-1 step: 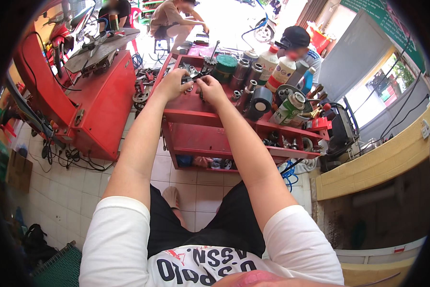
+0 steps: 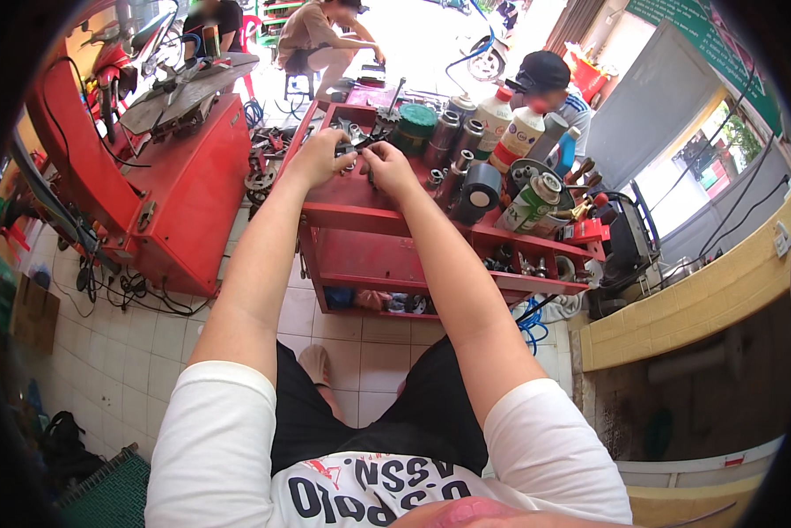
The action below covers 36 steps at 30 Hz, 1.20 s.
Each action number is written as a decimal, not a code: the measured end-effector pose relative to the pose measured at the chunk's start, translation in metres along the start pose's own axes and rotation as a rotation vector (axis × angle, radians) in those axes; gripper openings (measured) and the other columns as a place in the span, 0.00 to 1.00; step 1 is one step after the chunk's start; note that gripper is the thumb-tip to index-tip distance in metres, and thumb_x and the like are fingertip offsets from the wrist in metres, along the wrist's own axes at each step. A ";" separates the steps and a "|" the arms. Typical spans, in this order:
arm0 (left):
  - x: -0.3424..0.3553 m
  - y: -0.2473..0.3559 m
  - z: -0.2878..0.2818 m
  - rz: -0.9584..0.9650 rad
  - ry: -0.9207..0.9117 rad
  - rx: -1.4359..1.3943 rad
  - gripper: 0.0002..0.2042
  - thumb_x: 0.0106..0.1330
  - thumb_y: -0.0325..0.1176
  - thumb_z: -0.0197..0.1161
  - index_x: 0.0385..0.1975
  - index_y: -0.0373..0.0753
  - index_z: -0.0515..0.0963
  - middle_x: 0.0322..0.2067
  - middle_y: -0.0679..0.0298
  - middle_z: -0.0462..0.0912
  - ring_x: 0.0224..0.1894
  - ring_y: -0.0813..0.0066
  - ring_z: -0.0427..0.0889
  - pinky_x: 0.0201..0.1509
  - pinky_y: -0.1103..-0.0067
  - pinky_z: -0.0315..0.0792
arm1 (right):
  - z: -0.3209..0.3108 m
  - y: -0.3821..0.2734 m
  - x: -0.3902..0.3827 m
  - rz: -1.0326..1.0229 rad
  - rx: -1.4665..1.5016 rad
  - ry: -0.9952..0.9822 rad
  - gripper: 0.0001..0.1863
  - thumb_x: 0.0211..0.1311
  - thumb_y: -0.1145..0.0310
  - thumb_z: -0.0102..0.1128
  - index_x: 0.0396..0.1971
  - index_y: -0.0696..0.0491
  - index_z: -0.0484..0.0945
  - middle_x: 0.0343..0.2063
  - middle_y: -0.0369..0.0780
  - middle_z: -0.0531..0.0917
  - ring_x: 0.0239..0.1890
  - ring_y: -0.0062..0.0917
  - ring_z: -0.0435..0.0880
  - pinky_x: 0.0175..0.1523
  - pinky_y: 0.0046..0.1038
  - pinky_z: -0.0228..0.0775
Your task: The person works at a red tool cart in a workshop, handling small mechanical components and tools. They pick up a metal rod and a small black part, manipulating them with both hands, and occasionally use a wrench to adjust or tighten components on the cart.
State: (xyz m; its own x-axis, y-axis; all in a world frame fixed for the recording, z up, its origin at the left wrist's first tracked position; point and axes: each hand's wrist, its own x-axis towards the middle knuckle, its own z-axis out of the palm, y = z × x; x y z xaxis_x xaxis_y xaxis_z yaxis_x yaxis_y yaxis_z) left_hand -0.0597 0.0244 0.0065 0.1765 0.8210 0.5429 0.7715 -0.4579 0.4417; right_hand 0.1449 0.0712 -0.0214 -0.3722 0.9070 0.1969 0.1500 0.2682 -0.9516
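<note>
Both my arms reach forward over the red tool cart (image 2: 347, 216), with the hands close together above its top tray. My left hand (image 2: 323, 157) is closed, fingers bent round a small dark metal piece that they mostly cover. Close on its right, my right hand (image 2: 389, 167) pinches at the same spot; whatever sits between its fingertips is too small to name. Just beyond the fingers lie a toothed metal sprocket (image 2: 387, 115) and other dark parts. A green round tub (image 2: 415, 123) stands to the right of them.
Spray cans and white bottles (image 2: 526, 130) crowd the cart's right half, beside a green-white can (image 2: 536, 201). Loose metal parts fill a lower tray (image 2: 536, 280). A red machine (image 2: 184, 189) stands at the left. One person (image 2: 549, 84) is behind the cart; others sit farther off.
</note>
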 end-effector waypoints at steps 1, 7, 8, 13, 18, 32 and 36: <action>0.000 0.001 0.000 0.007 -0.034 0.034 0.22 0.66 0.43 0.72 0.51 0.31 0.81 0.50 0.45 0.84 0.53 0.48 0.84 0.61 0.63 0.76 | 0.002 0.001 -0.002 -0.009 0.017 0.000 0.12 0.77 0.64 0.60 0.48 0.58 0.80 0.29 0.39 0.89 0.29 0.18 0.84 0.34 0.26 0.74; 0.004 0.005 0.003 -0.007 -0.087 0.066 0.21 0.65 0.41 0.73 0.50 0.31 0.82 0.49 0.45 0.84 0.53 0.48 0.84 0.60 0.63 0.76 | -0.003 0.013 0.003 -0.032 -0.065 -0.036 0.14 0.79 0.61 0.58 0.48 0.58 0.80 0.28 0.40 0.89 0.28 0.19 0.83 0.32 0.27 0.73; 0.006 0.008 0.005 -0.004 -0.096 0.066 0.21 0.65 0.41 0.73 0.50 0.31 0.82 0.49 0.45 0.84 0.53 0.48 0.84 0.60 0.63 0.76 | -0.007 0.018 0.006 -0.018 -0.113 -0.031 0.15 0.80 0.59 0.57 0.46 0.58 0.80 0.28 0.40 0.89 0.26 0.19 0.83 0.31 0.27 0.73; -0.001 -0.002 0.000 -0.036 -0.092 0.027 0.21 0.66 0.41 0.73 0.50 0.31 0.82 0.49 0.45 0.84 0.52 0.48 0.84 0.58 0.63 0.77 | 0.002 -0.006 -0.002 0.109 -0.086 -0.037 0.19 0.81 0.55 0.55 0.44 0.58 0.82 0.25 0.41 0.88 0.17 0.21 0.78 0.26 0.29 0.71; 0.002 0.008 0.000 -0.050 -0.085 0.014 0.22 0.66 0.41 0.73 0.51 0.31 0.82 0.49 0.44 0.84 0.53 0.48 0.85 0.59 0.63 0.77 | -0.001 0.005 -0.002 -0.008 -0.026 -0.026 0.19 0.81 0.54 0.54 0.43 0.57 0.82 0.24 0.39 0.88 0.18 0.20 0.78 0.25 0.28 0.69; 0.003 0.004 0.004 0.024 -0.081 0.108 0.22 0.64 0.42 0.73 0.50 0.30 0.83 0.47 0.44 0.86 0.52 0.48 0.85 0.58 0.63 0.77 | -0.003 -0.002 -0.004 0.089 -0.081 -0.083 0.19 0.78 0.54 0.60 0.39 0.58 0.83 0.25 0.39 0.87 0.23 0.21 0.83 0.30 0.30 0.73; 0.002 0.005 0.001 -0.042 -0.129 0.077 0.23 0.65 0.46 0.70 0.51 0.32 0.82 0.50 0.45 0.85 0.55 0.47 0.84 0.61 0.62 0.77 | -0.002 -0.003 -0.005 0.094 -0.076 -0.020 0.21 0.78 0.52 0.59 0.41 0.58 0.84 0.25 0.40 0.87 0.23 0.22 0.84 0.31 0.30 0.73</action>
State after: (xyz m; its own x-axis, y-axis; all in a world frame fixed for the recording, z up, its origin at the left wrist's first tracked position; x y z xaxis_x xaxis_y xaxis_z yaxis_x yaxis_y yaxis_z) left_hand -0.0547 0.0245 0.0089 0.2162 0.8780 0.4270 0.8237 -0.3988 0.4031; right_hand 0.1481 0.0666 -0.0192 -0.3710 0.9230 0.1019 0.2539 0.2063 -0.9450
